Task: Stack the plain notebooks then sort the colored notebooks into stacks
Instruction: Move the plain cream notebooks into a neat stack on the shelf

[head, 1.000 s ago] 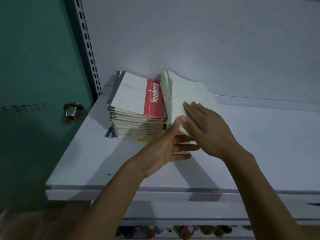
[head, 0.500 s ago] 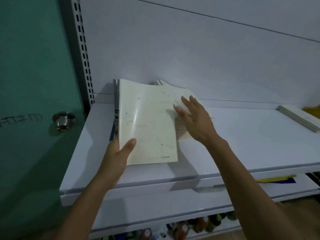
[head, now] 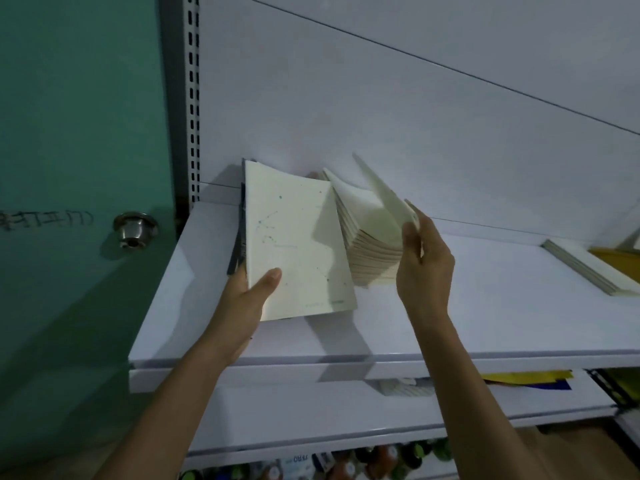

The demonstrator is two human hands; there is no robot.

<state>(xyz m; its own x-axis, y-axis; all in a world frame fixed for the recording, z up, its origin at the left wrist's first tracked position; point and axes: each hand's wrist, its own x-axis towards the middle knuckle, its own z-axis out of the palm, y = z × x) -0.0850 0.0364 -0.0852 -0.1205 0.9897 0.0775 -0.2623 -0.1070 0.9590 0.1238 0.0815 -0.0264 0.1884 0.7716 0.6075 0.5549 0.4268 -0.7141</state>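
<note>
- Notebooks with dark edges (head: 239, 251) stand just behind the left hand's fingers. Only a few thin spines show, too few and too hidden to count.
- One left hand (head: 246, 299) grasps the first plain notebook (head: 298, 244) at its lower left edge, with the thumb laid across the front cover and the fingers out of sight behind it. This notebook is cream with faint blue specks. It is held upright and leans back, above the white shelf (head: 485, 323).
- One stack of plain notebooks (head: 370, 251) sits on the shelf between the two hands, just right of the held notebook. Its many thin cream edges are too fine to count, and its top cover curls upward.
- The second plain notebook (head: 384, 192) tilts steeply up over that stack. One right hand (head: 426, 265) pinches its lower corner between thumb and fingers.
- That makes two plain notebooks in hand, one in each.
- One thin pile (head: 588, 268) of pale notebooks lies flat on the shelf, well to the right of the right hand. A yellow sheet (head: 620, 258) touches its far side.
- A row of bottles (head: 346, 462) shows below both forearms, too blurred to count.
</note>
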